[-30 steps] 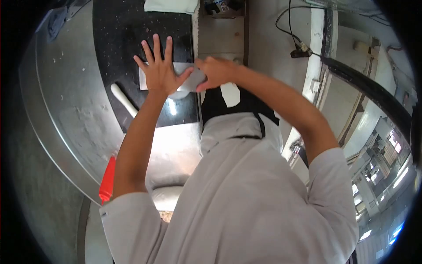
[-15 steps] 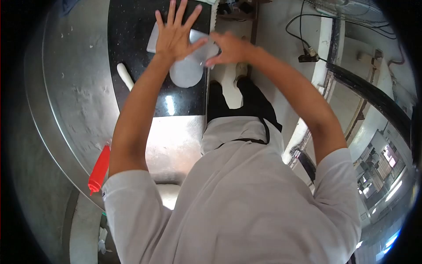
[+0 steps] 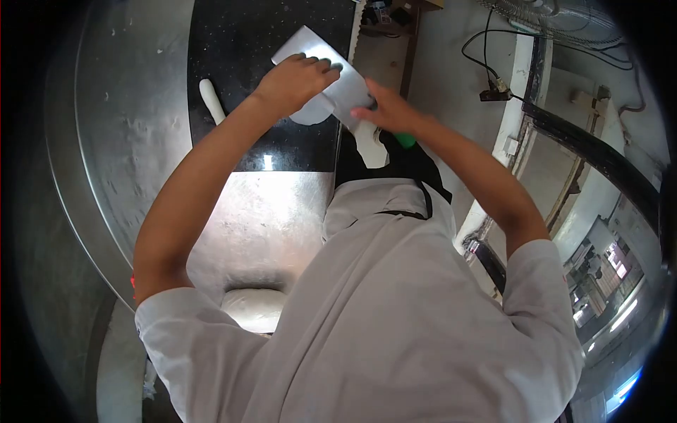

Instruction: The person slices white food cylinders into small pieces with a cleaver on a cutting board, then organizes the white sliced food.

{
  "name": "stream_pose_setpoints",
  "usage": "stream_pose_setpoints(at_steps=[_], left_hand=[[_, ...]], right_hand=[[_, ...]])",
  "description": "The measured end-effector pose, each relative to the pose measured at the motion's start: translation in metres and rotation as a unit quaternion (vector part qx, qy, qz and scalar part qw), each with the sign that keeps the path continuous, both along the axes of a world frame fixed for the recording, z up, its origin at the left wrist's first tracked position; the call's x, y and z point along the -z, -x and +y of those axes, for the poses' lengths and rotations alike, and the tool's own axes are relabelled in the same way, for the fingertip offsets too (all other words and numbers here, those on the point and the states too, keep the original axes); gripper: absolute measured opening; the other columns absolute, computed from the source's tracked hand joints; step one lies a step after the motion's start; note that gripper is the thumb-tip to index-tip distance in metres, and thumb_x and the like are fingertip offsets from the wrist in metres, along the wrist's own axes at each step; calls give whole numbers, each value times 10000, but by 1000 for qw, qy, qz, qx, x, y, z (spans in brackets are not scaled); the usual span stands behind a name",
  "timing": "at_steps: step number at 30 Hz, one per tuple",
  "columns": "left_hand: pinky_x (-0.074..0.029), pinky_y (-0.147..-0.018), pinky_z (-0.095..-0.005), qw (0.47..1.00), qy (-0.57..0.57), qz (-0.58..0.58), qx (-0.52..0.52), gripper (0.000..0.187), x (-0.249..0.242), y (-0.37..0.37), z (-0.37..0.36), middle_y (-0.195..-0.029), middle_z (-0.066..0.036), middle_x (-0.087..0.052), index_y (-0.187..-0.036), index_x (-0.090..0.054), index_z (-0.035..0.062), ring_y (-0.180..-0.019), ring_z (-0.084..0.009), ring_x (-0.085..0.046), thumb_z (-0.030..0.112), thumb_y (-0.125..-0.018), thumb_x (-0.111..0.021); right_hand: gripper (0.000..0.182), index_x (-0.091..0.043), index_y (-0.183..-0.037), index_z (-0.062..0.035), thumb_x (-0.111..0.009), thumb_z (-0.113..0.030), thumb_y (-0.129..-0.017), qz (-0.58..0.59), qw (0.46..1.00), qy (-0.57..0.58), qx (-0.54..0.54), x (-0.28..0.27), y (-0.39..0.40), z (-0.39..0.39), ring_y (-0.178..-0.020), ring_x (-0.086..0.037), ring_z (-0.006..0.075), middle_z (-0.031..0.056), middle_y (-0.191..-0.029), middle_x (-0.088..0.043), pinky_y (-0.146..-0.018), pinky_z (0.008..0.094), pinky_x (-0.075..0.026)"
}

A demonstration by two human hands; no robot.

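A broad flat metal blade with a green handle (image 3: pixel 405 139), which looks like a cleaver (image 3: pixel 342 95), is tilted over the black board (image 3: pixel 282 151). My right hand (image 3: pixel 391 109) is closed around its handle end, thumb and forefinger against the blade. My left hand (image 3: pixel 296 83) is closed with its fingers curled over the blade's face; whether something is pinched beneath them is hidden. A thin round white sheet (image 3: pixel 314 113) lies on the board, partly under the blade and my left hand. To the left is a white rod-shaped piece (image 3: pixel 210 99), perhaps dough, partly behind my left forearm.
A bare metal worktop (image 3: pixel 268 211) continues from the board towards me. A white bundle (image 3: pixel 254 308) lies at its near end. The red bottle (image 3: pixel 132 280) barely shows beside my left arm. Cables (image 3: pixel 486 49) and a black-edged frame (image 3: pixel 585 141) stand to the right.
My left hand has gone from flat and spread on the blade to curled. The blade has turned and lifted off part of the white sheet, and its green handle now shows.
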State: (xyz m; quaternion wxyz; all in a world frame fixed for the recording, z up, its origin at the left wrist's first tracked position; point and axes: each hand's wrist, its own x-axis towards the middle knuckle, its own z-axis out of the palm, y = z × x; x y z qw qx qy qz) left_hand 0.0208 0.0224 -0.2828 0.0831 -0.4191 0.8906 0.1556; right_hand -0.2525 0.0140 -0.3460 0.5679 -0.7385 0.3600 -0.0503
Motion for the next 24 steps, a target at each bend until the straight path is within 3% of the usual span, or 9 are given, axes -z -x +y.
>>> stream_pose_setpoints(at_steps=[4,5,8,11,14,18,19,22,24], left_hand=[[-488,-1008,-440,994,-59,-89,18,319,-20,9,-17,-1209,-89,-697,-1119,-717,96,-1195,-280,-628,41,-804,-729],[-478,-1015,-450,999,-33,-34,15,192,-27,4,-14,-1173,-104,-705,-959,-726,88,-1146,-285,-648,28,-776,-735],[-514,-960,-437,996,-79,38,32,166,-45,-6,-16,-1053,-134,-720,-886,-692,63,-1039,-318,-686,29,-739,-759],[-543,-857,-419,967,-245,9,-74,172,-75,-5,-19,-954,-162,-710,-846,-646,21,-929,-362,-692,18,-712,-754],[-541,-771,-416,935,-309,46,-165,207,-97,-10,-20,-913,-184,-702,-865,-623,-12,-841,-388,-684,16,-702,-749],[-525,-765,-415,920,-234,226,-217,287,-72,-41,-32,-869,-158,-678,-953,-589,-14,-820,-335,-673,1,-711,-743],[-521,-750,-370,914,-218,267,-215,279,-70,-48,-42,-859,-120,-661,-995,-575,-2,-817,-251,-666,-31,-768,-734],[-519,-751,-325,865,-136,383,-293,254,-70,-58,-83,-873,-93,-659,-1023,-573,10,-849,-164,-656,-58,-828,-722],[-530,-775,-298,857,-65,386,-336,242,-58,-73,-128,-910,-32,-677,-1047,-578,33,-872,-112,-647,-35,-875,-735]], right_hand=[[565,-474,-1301,-2,-771,-304,-927,29,999,8,-26,-8,17,37,-1029,-676,404,252,-1107,-677,-878,468,-533],[549,-463,-1270,0,-765,-307,-929,44,998,16,-36,-7,22,43,-1005,-683,450,281,-1072,-681,-860,491,-533],[506,-458,-1224,3,-756,-286,-934,132,984,-26,-120,-33,31,53,-1005,-661,500,303,-998,-681,-842,516,-523],[515,-466,-1242,-10,-769,-270,-917,155,973,-66,-159,-55,44,67,-939,-666,499,289,-964,-688,-815,521,-525],[518,-482,-1232,-14,-784,-273,-901,129,979,-64,-145,-55,65,54,-923,-668,491,282,-942,-688,-809,523,-526],[489,-486,-1165,-20,-798,-274,-888,139,977,9,-160,-71,71,15,-924,-675,482,284,-914,-687,-788,518,-526],[484,-483,-1150,-21,-800,-274,-886,140,978,6,-157,-71,69,8,-926,-677,480,285,-913,-687,-785,517,-526],[478,-469,-1108,-19,-808,-265,-878,138,980,-32,-142,-77,49,-19,-930,-680,484,297,-919,-681,-785,516,-527],[480,-469,-1112,-17,-809,-260,-876,124,980,-30,-153,-67,37,-38,-925,-681,486,301,-915,-680,-786,516,-528]])
